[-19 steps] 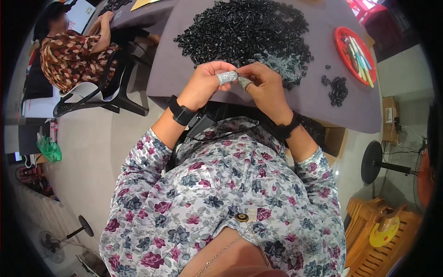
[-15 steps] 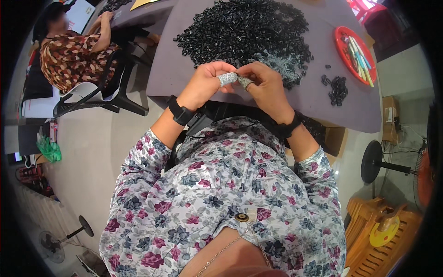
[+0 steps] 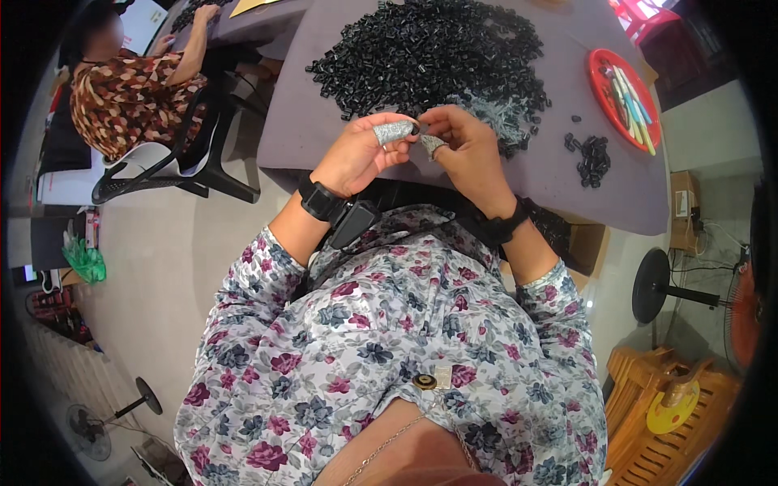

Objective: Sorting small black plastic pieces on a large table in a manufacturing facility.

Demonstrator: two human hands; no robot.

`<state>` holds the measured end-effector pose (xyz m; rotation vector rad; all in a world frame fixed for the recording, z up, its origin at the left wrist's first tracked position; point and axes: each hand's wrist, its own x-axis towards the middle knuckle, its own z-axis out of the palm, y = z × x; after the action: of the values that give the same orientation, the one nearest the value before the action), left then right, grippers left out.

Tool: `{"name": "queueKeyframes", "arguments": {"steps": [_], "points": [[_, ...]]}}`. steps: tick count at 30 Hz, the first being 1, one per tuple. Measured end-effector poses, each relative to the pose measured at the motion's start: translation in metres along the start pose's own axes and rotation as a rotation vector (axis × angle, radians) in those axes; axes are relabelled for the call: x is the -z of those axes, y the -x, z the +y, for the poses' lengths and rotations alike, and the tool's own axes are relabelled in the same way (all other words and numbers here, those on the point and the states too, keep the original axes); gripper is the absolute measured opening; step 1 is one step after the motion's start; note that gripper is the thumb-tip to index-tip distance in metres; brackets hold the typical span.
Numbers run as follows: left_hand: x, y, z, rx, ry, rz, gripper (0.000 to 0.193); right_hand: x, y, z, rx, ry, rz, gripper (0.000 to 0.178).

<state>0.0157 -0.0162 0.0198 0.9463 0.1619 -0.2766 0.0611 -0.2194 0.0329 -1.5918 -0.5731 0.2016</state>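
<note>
My left hand (image 3: 356, 155) pinches a small black plastic piece (image 3: 416, 128) between thumb and fingertips, just off the near edge of the table. Close beside it, my right hand (image 3: 470, 150) is closed in a pinch; whatever its fingertips hold is too small to make out. Both thumbs wear silvery wrappings. Beyond my hands lies a big heap of black plastic pieces (image 3: 421, 57). Thin grey-blue scraps (image 3: 494, 117) lie on its near right side, partly behind my right hand.
A red tray (image 3: 600, 85) with pens or slim tools stands on the right of the grey-covered table (image 3: 632, 190). Near it is a small pile of black pieces (image 3: 593, 160). Far left, a person (image 3: 134, 101) sits on a chair (image 3: 215, 170). A fan (image 3: 652, 283) stands right.
My hands have drawn slightly apart, and my left hand has turned, showing the black piece at its fingertips. The seated person's arm has moved up toward the other table.
</note>
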Motion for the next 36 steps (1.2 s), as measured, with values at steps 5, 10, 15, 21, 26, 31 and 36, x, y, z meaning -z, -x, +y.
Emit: {"name": "queueKeyframes", "arguments": {"steps": [5, 10, 15, 21, 26, 31, 36], "points": [[0.003, 0.000, 0.001, -0.074, -0.171, 0.078, 0.015, 0.003, 0.000, 0.007, -0.007, 0.019, -0.008, 0.026], [0.015, -0.007, 0.016, -0.145, -0.449, 0.275, 0.014, 0.010, 0.004, 0.009, -0.050, 0.162, -0.089, 0.020], [0.021, -0.014, 0.044, -0.257, -0.592, 0.245, 0.020, 0.010, 0.007, 0.011, -0.037, 0.193, -0.088, 0.019], [0.032, -0.016, 0.043, -0.509, -1.338, 0.164, 0.025, 0.009, 0.011, 0.024, -0.058, 0.170, -0.095, 0.020], [0.042, -0.017, 0.050, -0.511, -1.765, 0.157, 0.034, 0.008, 0.012, 0.034, -0.047, 0.152, -0.069, 0.020], [0.037, -0.014, 0.058, -0.569, -1.523, 0.273, 0.030, 0.007, 0.012, 0.035, -0.014, 0.168, -0.058, 0.020], [0.047, -0.013, 0.057, -0.543, -1.515, 0.358, 0.026, 0.005, 0.014, 0.035, 0.008, 0.188, -0.046, 0.020]]}}
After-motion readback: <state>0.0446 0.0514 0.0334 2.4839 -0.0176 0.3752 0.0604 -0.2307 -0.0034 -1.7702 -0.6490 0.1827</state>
